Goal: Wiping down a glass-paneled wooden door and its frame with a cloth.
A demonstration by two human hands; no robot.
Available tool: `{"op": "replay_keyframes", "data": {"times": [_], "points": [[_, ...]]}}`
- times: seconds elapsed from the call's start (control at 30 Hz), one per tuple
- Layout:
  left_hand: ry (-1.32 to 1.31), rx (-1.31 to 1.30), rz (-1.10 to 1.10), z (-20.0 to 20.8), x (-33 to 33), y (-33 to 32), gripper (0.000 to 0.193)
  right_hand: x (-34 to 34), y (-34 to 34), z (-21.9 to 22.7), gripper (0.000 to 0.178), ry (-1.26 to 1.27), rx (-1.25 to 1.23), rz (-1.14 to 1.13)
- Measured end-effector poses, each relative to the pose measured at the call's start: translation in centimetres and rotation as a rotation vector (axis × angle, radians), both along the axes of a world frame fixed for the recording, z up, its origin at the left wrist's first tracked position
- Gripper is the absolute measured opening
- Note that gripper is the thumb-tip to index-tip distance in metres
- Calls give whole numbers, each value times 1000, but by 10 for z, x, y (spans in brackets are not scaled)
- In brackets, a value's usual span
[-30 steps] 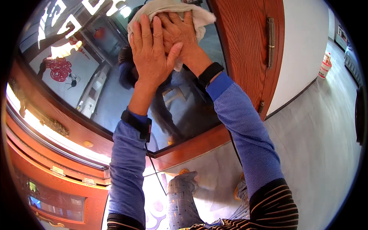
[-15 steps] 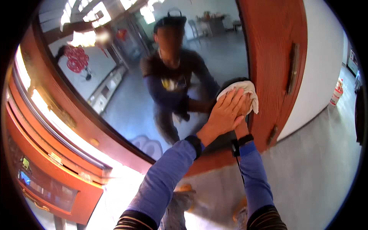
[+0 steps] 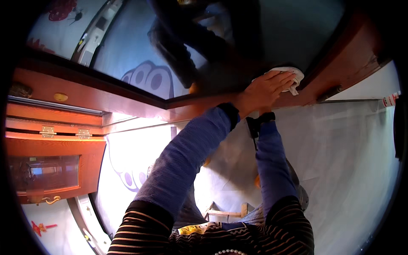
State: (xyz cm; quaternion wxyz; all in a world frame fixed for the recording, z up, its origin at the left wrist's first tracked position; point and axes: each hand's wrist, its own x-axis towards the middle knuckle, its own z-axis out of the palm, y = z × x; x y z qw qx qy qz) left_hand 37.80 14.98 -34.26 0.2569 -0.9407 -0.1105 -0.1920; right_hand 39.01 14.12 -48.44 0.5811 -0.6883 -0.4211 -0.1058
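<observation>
A crumpled white cloth [image 3: 298, 77] is pressed against a dark, glossy panel [image 3: 293, 34] near its bottom right edge, just above the reddish-brown wooden frame [image 3: 352, 55]. My left hand [image 3: 258, 91] lies over my right hand, its fingers stretched flat across the cloth. Underneath, my right hand [image 3: 268, 105] holds the cloth to the panel; mostly the wrist and a bit of the palm side show, the rest being covered. Both forearms wear blue sleeves. The panel mirrors a person and part of the room.
Left of me stands an orange-brown wooden door [image 3: 91, 170] with a glass pane, hinges and a curved handle. A small wooden stool [image 3: 229, 213] is below my body. On the grey floor [image 3: 340, 144], a red and white bottle [image 3: 390, 99] stands at the far right.
The view has tilted downward. Both hands have slid the cloth down to the panel's lower edge. My left hand still lies over the right.
</observation>
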Motion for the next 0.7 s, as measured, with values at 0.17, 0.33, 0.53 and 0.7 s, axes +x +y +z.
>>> {"op": "replay_keyframes", "data": {"times": [0.17,0.33,0.53,0.7], "points": [[60,14,25,-26,-57,17,58,-64,14,-9,39,27,-6,89],[159,-218,113,5,-142,6,58,-131,30,-12,39,5,-14,183],[303,-202,404,16,-252,-18,62,-225,47,-6,39,-59,76,298],[-149,-672,397,60,-281,-63,66,-223,-3,20,43,-23,-48,598]]}}
